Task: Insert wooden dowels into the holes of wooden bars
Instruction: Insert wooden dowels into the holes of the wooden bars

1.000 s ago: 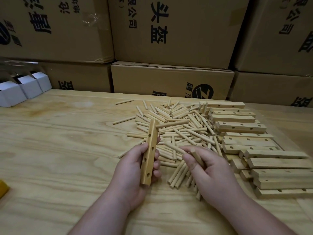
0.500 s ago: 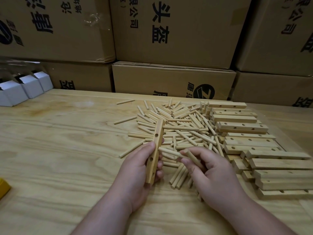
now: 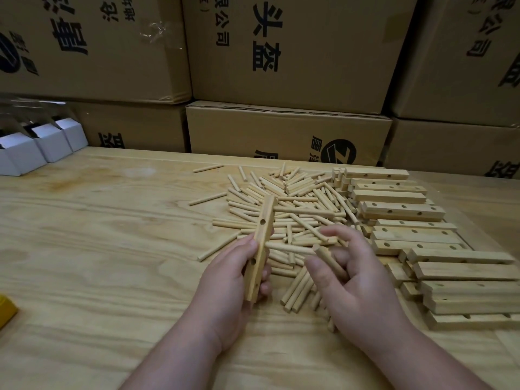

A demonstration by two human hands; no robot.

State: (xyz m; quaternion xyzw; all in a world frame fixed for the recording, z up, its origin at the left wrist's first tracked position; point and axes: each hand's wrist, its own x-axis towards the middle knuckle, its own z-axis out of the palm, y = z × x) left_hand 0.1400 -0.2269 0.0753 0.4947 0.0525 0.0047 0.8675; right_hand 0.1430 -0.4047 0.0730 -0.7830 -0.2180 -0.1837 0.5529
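Note:
My left hand [image 3: 228,280] grips a wooden bar [image 3: 261,243] with several holes, tilted nearly upright above the table. A dowel [image 3: 289,248] sticks out sideways from the bar toward my right hand. My right hand [image 3: 351,282] holds another dowel [image 3: 329,261] in its curled fingers, palm turned up, with the index finger and thumb loosely spread near the first dowel's free end. Behind both hands lies a heap of loose dowels [image 3: 295,198]. To the right are rows of stacked wooden bars [image 3: 402,211].
The plywood table [image 3: 98,249] carries white cartons [image 3: 42,144] at the far left and a yellow object [image 3: 5,311] at the left edge. Large cardboard boxes [image 3: 287,52] form a wall behind the table. A few stray dowels [image 3: 208,168] lie left of the heap.
The left hand has raised the bar and tipped it further away. The right hand has moved a dowel up to the bar's side and opened its fingers, keeping a second dowel.

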